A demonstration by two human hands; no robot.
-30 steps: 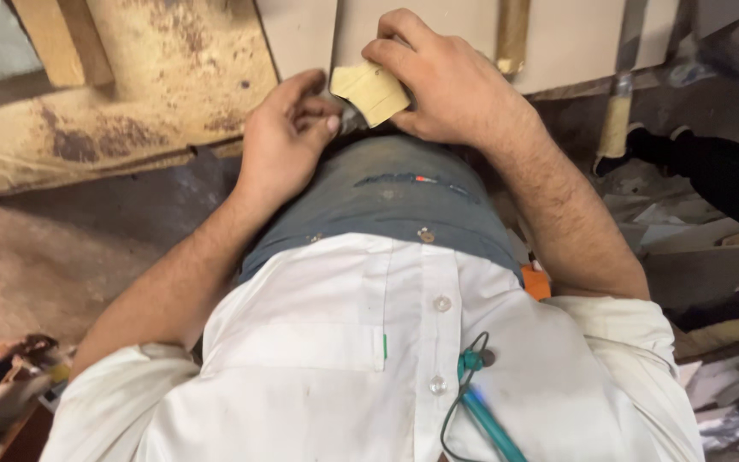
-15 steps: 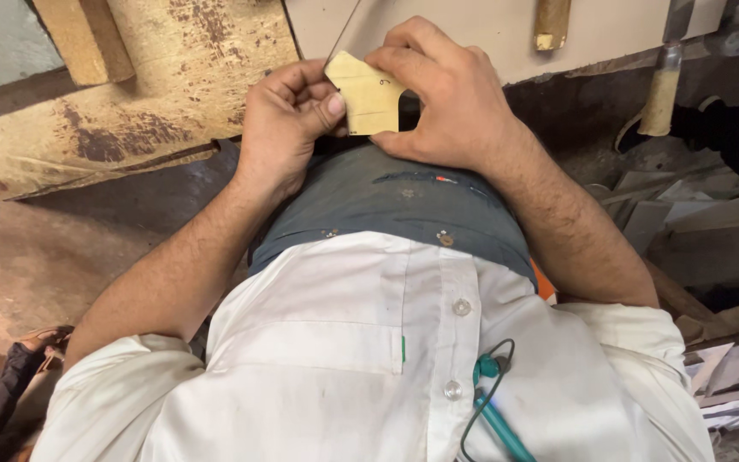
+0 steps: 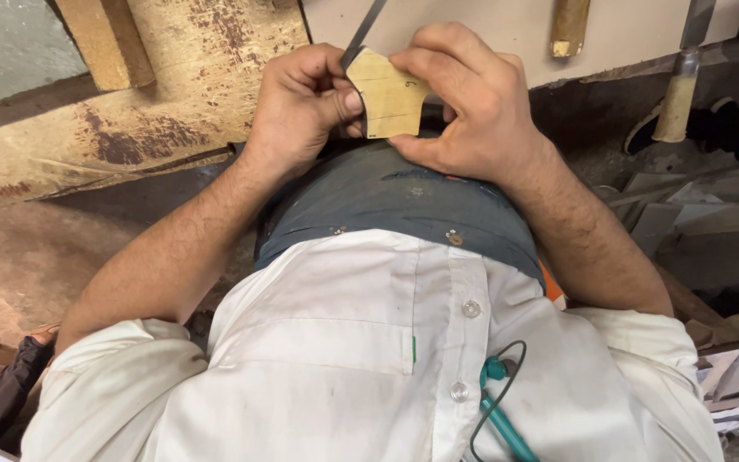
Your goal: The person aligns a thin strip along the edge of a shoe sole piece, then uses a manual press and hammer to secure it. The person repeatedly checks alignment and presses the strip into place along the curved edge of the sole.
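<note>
Head view: looking straight down the person's own chest to both hands, raised in front of the waist.
Piece: a small flat wooden piece (image 3: 389, 101), pale tan with a few pencilled lines, straight-sided with one curved notch; it is held in the air between the two hands, above the grey trousers (image 3: 404, 205), resting on nothing.
Left hand (image 3: 297, 107): curled into a loose fist, thumb pressed on the piece's left edge; a thin metal blade (image 3: 363, 34) rises from this grip, slanting up and right.
Right hand (image 3: 464, 103): fingers arched over the top, thumb underneath, pinching the piece's right half.
Arm pose: both forearms bare, elbows wide, wrists bent inward so the knuckles nearly meet.
Handling, as I judge it: light and stiff, not slippery; thin enough to split along the grain, so best gripped by its broad faces, away from the notch.
Around: a stained wooden beam (image 3: 130, 128) along the upper left, a pale board (image 3: 506, 26) behind the hands, scrap offcuts (image 3: 694, 222) at right.
Clothing: white buttoned shirt (image 3: 344, 368) with a teal cord (image 3: 498, 402).
</note>
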